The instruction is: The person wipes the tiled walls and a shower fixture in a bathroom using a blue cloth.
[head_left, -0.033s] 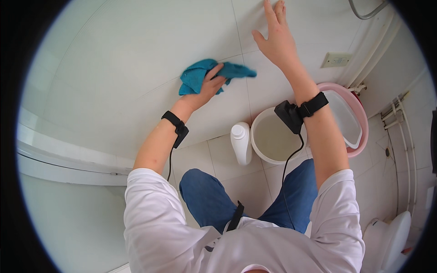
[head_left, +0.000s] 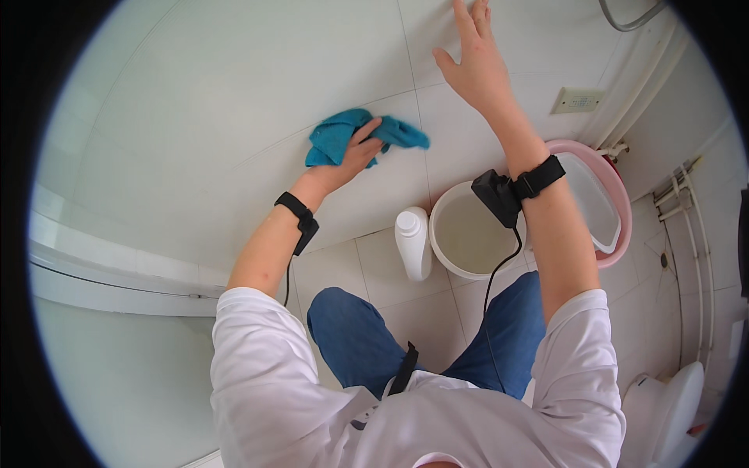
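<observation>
Since the earlier frame, the blue cloth has been shifted slightly down the tiled wall under the left grip, and its loose end, to the right of that grip, has been lowered; the right grip has hardly been moved. The cloth is grasped by the left grip, bunched beneath the fingers and apparently pressed to the wall. By the right grip, higher and to the right, nothing is held; its fingers are spread, seemingly braced on the wall, though full contact cannot be told.

For the wiping that appears to be in hand, more surface would be covered if the cloth were folded into a flat pad under the whole palm, its trailing end tucked in. Even pressure and overlapping strokes are advised.

Below the left grip, toward the body, a white bottle and a white bucket beside it should be left unknocked. The black cable below the right grip is best kept out of the bucket. Farther right, a pink basin is placed, and from the wall socket any damp cloth should be kept away.
</observation>
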`<state>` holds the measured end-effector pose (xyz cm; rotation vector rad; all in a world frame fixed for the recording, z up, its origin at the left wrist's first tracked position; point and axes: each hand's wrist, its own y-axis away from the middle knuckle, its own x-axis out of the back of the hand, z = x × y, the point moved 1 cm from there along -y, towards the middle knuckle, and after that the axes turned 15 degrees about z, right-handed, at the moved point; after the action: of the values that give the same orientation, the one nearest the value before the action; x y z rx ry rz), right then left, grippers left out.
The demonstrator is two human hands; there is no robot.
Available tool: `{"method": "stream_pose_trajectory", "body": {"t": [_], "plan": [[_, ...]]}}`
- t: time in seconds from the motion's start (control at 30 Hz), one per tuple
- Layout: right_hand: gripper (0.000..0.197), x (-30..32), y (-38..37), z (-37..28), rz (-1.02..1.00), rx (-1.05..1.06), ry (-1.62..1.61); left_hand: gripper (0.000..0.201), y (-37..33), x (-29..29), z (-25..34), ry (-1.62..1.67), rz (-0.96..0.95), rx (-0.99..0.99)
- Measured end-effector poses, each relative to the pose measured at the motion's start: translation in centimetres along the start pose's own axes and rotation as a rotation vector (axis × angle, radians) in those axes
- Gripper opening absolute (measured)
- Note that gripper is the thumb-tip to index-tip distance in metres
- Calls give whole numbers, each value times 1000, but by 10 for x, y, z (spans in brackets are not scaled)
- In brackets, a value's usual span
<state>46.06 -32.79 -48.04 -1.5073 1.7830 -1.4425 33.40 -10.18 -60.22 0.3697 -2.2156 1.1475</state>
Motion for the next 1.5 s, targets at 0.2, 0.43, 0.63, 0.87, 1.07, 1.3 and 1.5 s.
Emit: {"method": "stream_pose_trajectory", "body": {"t": [0.2, 0.43, 0.63, 0.87, 1.07, 1.3, 1.5], "plan": [[82, -2, -1, -5, 9, 36, -11, 25, 5, 36, -45, -112, 143, -59], [68, 16, 37, -8, 55, -9, -86, 28, 7, 28, -16, -260, 327, 103], [51, 34, 166, 38, -250, -118, -115, 28, 96, -37, 48, -16, 116, 132], [43, 56, 282, 69, -751, -521, -218, 51, 211, -83, 142, 160, -263, 622], [41, 21, 325, 44, -776, -521, -469, 59, 226, -67, 167, 57, -247, 769], [58, 4, 355, 38, -490, -210, -354, 56, 148, 3, 98, -362, 240, 583], [65, 4, 329, 16, -644, -261, -402, 57, 61, 69, -7, -598, 413, 272]]}}
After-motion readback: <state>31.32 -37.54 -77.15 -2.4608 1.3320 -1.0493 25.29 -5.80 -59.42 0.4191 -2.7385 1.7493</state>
